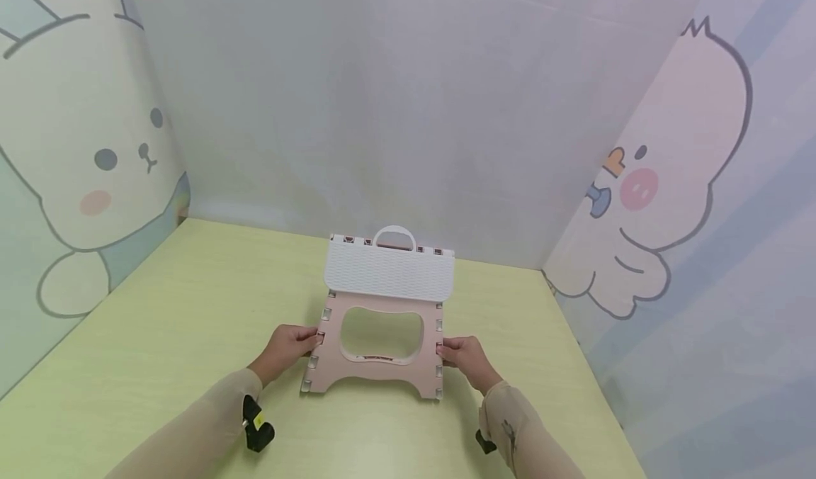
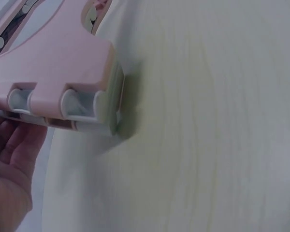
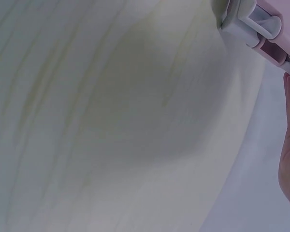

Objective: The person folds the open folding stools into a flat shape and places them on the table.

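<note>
A folding step stool (image 1: 389, 273) with a white textured top and pink legs stands in the middle of the head view. Its white carry loop (image 1: 395, 229) points to the back, and one pink leg panel (image 1: 331, 373) with a wide cut-out faces me. At the stool's left edge my left hand (image 1: 285, 351) grips the panel, thumb in front. My right hand (image 1: 470, 360) holds the opposite edge the same way. The left wrist view shows the fingers (image 2: 19, 145) behind a pink-and-white leg. In the right wrist view only part of the hand and a stool corner (image 3: 258, 29) show.
The stool is over a pale yellow-green wood-grain table (image 1: 210, 288). A grey curtain (image 1: 408, 110) hangs behind it. Side curtains carry a printed rabbit (image 1: 83, 132) and a printed bird (image 1: 688, 132). A black device (image 1: 258, 433) is strapped near the left wrist.
</note>
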Demonstrator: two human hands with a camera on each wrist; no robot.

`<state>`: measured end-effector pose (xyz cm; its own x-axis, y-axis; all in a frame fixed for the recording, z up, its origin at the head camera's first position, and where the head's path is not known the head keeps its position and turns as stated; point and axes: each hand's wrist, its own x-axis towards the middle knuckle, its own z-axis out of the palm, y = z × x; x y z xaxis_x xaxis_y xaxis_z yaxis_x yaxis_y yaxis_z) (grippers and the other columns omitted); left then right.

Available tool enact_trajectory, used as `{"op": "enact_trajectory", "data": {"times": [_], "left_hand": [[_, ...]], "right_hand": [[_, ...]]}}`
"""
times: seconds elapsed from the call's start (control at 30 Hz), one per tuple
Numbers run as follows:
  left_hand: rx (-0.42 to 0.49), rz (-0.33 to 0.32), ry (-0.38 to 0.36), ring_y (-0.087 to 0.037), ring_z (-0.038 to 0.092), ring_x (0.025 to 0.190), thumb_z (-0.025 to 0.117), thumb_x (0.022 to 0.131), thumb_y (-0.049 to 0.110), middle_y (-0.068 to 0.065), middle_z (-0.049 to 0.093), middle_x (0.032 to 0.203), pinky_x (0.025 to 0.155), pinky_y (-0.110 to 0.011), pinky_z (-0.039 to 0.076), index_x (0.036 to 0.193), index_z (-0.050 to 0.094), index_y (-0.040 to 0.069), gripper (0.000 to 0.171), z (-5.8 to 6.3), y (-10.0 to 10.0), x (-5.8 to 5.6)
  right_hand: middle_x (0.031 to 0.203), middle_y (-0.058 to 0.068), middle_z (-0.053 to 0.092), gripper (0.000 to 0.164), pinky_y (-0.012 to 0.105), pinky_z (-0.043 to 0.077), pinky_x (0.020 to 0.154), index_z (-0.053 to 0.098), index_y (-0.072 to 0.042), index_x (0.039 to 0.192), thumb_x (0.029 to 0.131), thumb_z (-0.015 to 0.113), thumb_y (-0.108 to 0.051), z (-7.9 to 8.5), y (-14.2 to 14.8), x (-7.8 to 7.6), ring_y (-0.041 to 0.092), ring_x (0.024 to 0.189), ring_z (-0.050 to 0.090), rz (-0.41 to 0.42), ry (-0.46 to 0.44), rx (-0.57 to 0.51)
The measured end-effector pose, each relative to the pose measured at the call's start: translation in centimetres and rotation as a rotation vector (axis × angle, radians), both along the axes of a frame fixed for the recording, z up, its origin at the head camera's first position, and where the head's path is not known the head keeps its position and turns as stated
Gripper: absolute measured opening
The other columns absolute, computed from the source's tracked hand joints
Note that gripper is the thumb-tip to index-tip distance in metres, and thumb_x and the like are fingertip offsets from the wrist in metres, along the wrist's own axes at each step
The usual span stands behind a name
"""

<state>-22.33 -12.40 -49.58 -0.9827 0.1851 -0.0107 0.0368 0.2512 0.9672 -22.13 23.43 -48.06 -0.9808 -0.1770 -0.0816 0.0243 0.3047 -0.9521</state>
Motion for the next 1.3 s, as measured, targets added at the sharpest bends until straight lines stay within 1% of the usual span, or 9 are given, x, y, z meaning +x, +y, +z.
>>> {"op": "enact_trajectory", "data": {"times": [0.13, 0.27, 0.53, 0.63, 0.83, 0.93, 1.03, 1.23, 1.3], "left_hand": [[0.008, 0.001, -0.02, -0.031, 0.067, 0.093, 0.057, 0.092, -0.001, -0.028, 0.064, 0.109, 0.074, -0.035, 0.054, 0.113, 0.057, -0.018, 0.027, 0.1, 0.1, 0.0], [0.011, 0.004, -0.033, -0.03, 0.067, 0.093, 0.056, 0.092, -0.002, -0.029, 0.063, 0.109, 0.074, -0.035, 0.054, 0.114, 0.057, -0.019, 0.027, 0.1, 0.1, 0.1], [0.042, -0.033, -0.001, -0.03, 0.067, 0.092, 0.057, 0.091, -0.004, -0.031, 0.062, 0.107, 0.074, -0.033, 0.054, 0.11, 0.057, -0.022, 0.026, -0.2, -0.1, -0.1], [0.05, -0.035, 0.002, -0.03, 0.067, 0.093, 0.056, 0.091, -0.005, -0.032, 0.062, 0.107, 0.073, -0.033, 0.054, 0.11, 0.057, -0.022, 0.025, -0.3, -0.2, -0.2], [0.042, -0.032, -0.003, -0.03, 0.067, 0.092, 0.056, 0.092, -0.005, -0.032, 0.062, 0.108, 0.074, -0.033, 0.054, 0.11, 0.056, -0.022, 0.025, -0.3, -0.2, -0.2], [0.041, -0.029, -0.009, -0.029, 0.067, 0.092, 0.055, 0.092, -0.005, -0.032, 0.062, 0.108, 0.074, -0.032, 0.054, 0.11, 0.056, -0.022, 0.025, -0.4, -0.2, -0.3], [0.04, -0.028, -0.012, -0.029, 0.067, 0.092, 0.055, 0.091, -0.005, -0.032, 0.062, 0.108, 0.074, -0.032, 0.054, 0.11, 0.056, -0.022, 0.025, -0.6, -0.1, -0.3], [0.045, -0.035, -0.009, -0.031, 0.067, 0.093, 0.055, 0.092, -0.005, -0.033, 0.061, 0.108, 0.074, -0.032, 0.054, 0.11, 0.055, -0.023, 0.026, -0.7, -0.2, -0.3], [0.043, -0.032, -0.012, -0.031, 0.067, 0.094, 0.056, 0.092, -0.005, -0.032, 0.061, 0.108, 0.074, -0.032, 0.054, 0.11, 0.055, -0.023, 0.026, -0.7, -0.2, -0.3]], "right_hand": [[0.103, 0.031, 0.064, 0.026, 0.038, 0.054, 0.075, 0.058, 0.022, 0.109, 0.091, 0.057, 0.005, 0.2, -0.2, 0.2, 0.024, 0.084, 0.069, -0.009, 0.0, 0.017], [0.101, 0.029, 0.066, 0.025, 0.037, 0.054, 0.075, 0.059, 0.021, 0.109, 0.091, 0.058, 0.003, 0.1, -0.2, 0.2, 0.02, 0.082, 0.068, -0.003, -0.004, 0.013], [0.101, 0.03, 0.065, 0.025, 0.037, 0.054, 0.075, 0.059, 0.022, 0.108, 0.091, 0.058, 0.003, -0.5, 0.0, -0.1, 0.021, 0.082, 0.069, 0.003, -0.002, 0.001], [0.101, 0.031, 0.065, 0.024, 0.038, 0.054, 0.075, 0.058, 0.022, 0.108, 0.092, 0.056, 0.005, 0.1, -0.2, 0.3, 0.021, 0.082, 0.069, 0.009, -0.004, 0.006], [0.099, 0.032, 0.065, 0.024, 0.038, 0.054, 0.076, 0.057, 0.024, 0.107, 0.091, 0.054, 0.006, 2.2, -1.2, 1.4, 0.021, 0.082, 0.068, 0.018, 0.006, 0.023], [0.099, 0.032, 0.065, 0.024, 0.038, 0.054, 0.076, 0.058, 0.024, 0.107, 0.092, 0.055, 0.006, 2.5, -1.4, 1.6, 0.02, 0.081, 0.069, 0.015, 0.001, 0.031], [0.1, 0.032, 0.065, 0.024, 0.037, 0.054, 0.076, 0.058, 0.023, 0.108, 0.092, 0.055, 0.005, 2.0, -1.2, 1.4, 0.021, 0.081, 0.069, 0.014, -0.007, 0.032], [0.099, 0.03, 0.066, 0.024, 0.037, 0.054, 0.074, 0.059, 0.021, 0.107, 0.092, 0.057, 0.004, -0.4, -0.3, 0.2, 0.022, 0.081, 0.069, -0.008, -0.014, 0.033], [0.098, 0.028, 0.067, 0.024, 0.036, 0.054, 0.074, 0.06, 0.02, 0.107, 0.092, 0.058, 0.002, -0.8, -0.1, 0.1, 0.021, 0.08, 0.069, -0.017, -0.017, 0.034]]}}
